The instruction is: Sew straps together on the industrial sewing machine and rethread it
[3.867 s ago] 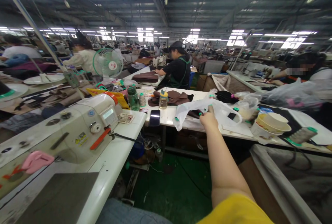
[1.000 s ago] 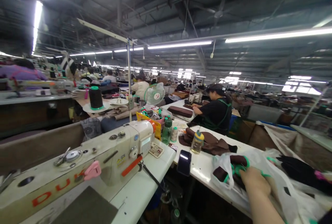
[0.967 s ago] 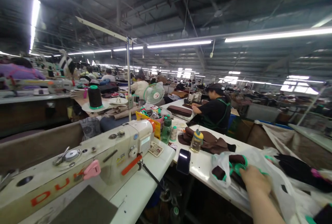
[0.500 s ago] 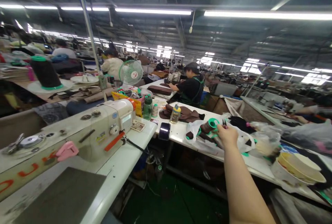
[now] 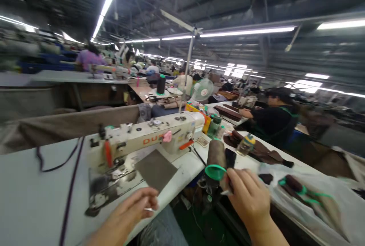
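My right hand [image 5: 248, 196] is closed around the green base of a brown thread cone [image 5: 216, 156], held tilted up in front of me. Something thin and pale also shows between its fingers. My left hand [image 5: 128, 212] hovers low over the table edge, fingers pinched on something small and pale I cannot make out. A white sewing machine [image 5: 142, 141] with orange lettering stands just beyond both hands. A grey fabric piece [image 5: 155, 169] lies on its bed.
More brown cones lie in a clear plastic bag [image 5: 310, 196] on the right table. A phone [image 5: 229, 157], bottles [image 5: 245, 144] and brown fabric sit behind. A person in black [image 5: 273, 122] sews at the right. A small fan [image 5: 203, 90] and a black thread cone [image 5: 161, 84] stand further back.
My right hand took a brown cone out of the bag and brought it toward me. My view swung left to the sewing machine, and my left hand came into sight.
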Demonstrator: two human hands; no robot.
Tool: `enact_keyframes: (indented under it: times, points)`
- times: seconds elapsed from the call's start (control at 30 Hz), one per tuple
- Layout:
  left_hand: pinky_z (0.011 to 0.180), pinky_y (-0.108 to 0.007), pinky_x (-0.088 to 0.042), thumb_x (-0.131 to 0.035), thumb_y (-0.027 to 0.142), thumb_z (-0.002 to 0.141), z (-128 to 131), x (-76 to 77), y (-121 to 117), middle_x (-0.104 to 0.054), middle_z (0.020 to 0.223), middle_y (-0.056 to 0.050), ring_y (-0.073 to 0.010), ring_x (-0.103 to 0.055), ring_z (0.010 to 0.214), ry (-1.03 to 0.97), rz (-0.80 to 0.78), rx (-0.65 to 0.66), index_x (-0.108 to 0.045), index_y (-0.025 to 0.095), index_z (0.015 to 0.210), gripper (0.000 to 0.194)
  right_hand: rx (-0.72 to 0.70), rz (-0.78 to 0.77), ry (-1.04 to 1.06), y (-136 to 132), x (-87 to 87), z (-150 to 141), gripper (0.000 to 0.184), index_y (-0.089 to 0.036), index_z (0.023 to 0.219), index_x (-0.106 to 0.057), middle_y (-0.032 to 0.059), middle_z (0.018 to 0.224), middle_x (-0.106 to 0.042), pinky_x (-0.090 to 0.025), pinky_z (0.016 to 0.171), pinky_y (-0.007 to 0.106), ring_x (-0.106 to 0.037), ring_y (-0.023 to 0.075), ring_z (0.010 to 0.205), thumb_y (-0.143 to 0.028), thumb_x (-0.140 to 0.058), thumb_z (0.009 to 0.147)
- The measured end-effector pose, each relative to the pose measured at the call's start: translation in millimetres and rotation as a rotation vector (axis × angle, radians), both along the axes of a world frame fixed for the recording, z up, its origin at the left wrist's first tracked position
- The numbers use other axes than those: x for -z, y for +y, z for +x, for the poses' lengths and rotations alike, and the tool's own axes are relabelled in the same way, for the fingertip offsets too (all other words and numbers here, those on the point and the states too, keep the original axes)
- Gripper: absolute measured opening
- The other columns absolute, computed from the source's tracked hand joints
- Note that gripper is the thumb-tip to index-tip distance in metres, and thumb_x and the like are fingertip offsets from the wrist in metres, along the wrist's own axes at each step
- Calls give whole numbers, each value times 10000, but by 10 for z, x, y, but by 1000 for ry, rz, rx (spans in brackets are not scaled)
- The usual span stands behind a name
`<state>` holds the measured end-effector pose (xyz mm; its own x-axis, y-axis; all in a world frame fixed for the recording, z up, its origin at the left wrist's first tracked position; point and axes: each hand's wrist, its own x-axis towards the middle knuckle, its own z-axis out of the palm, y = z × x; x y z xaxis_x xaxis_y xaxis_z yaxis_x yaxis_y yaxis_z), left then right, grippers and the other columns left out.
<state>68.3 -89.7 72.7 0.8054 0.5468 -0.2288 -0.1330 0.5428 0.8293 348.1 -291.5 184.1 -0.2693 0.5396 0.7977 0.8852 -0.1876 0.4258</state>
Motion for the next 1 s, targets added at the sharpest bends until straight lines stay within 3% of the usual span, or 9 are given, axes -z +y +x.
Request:
enact_keyframes:
  times: [0.1,0.2,0.3,0.4,0.5,0.63,0.73,0.83,1.0]
  points:
    - [959,-427,-522,-759,580,900,84,-159,-83,-678,1286,-196,-325,-660,1141,-159,-65,95,-703,157,1257,557,-253,-60,16,405,252,-489,220,-116,1128,-670,87,820,-707,-496,679,361,-605,206,718,-51,-677,918]
    - [919,-402,-538,-728,534,943,83,-256,-125,-686,1212,-175,-272,-664,1068,-304,-116,83,-687,160,1271,499,-452,-178,38,676,449,-887,185,-111,1134,-683,88,843,-728,-458,629,359,-602,196,694,-89,-567,992]
    - [854,-346,-546,-749,463,944,-66,-219,-159,-702,1066,-137,-219,-660,948,-306,-138,-32,-712,141,1156,387,-603,-313,104,826,543,-1175,239,-99,1138,-685,85,845,-727,-415,589,352,-601,187,693,-104,-464,1046]
    - [820,-330,-551,-811,420,893,-257,-100,-181,-715,1048,-138,-225,-673,921,-247,-179,-163,-723,129,1073,354,-714,-426,302,896,579,-1333,126,-145,1052,-683,37,757,-671,-384,570,328,-562,167,656,-203,-571,1056]
    - [840,-366,-572,-840,445,857,-398,15,-172,-715,1086,-142,-244,-684,939,-268,-270,-201,-730,119,1106,424,-737,-454,542,932,626,-1354,108,-176,999,-674,28,749,-633,-400,596,315,-541,163,652,-197,-578,1046]
    - [795,-345,-583,-856,549,822,-486,115,-150,-704,987,-117,-225,-671,910,-307,-386,-212,-722,97,1200,604,-649,-426,811,963,762,-1264,108,-198,988,-671,23,779,-626,-431,632,299,-577,166,693,-170,-573,1025]
    - [870,-366,-581,-892,564,781,-504,158,-158,-702,944,-102,-210,-660,911,-327,-365,-256,-721,100,1211,656,-593,-462,972,960,851,-1255,95,-219,964,-672,6,774,-628,-449,653,281,-592,156,697,-201,-598,1021]
    - [938,-412,-568,-900,559,776,-492,174,-175,-707,948,-97,-210,-663,912,-301,-321,-325,-722,111,1203,644,-627,-564,1075,947,867,-1348,92,-236,964,-688,7,792,-641,-469,679,272,-612,158,724,-224,-614,1018]
    - [811,-390,-573,-901,557,770,-444,153,-183,-714,938,-94,-234,-676,867,-211,-274,-408,-725,142,1154,593,-707,-689,1184,993,882,-1542,123,-250,1037,-700,20,924,-687,-498,710,260,-644,164,800,-167,-690,948]
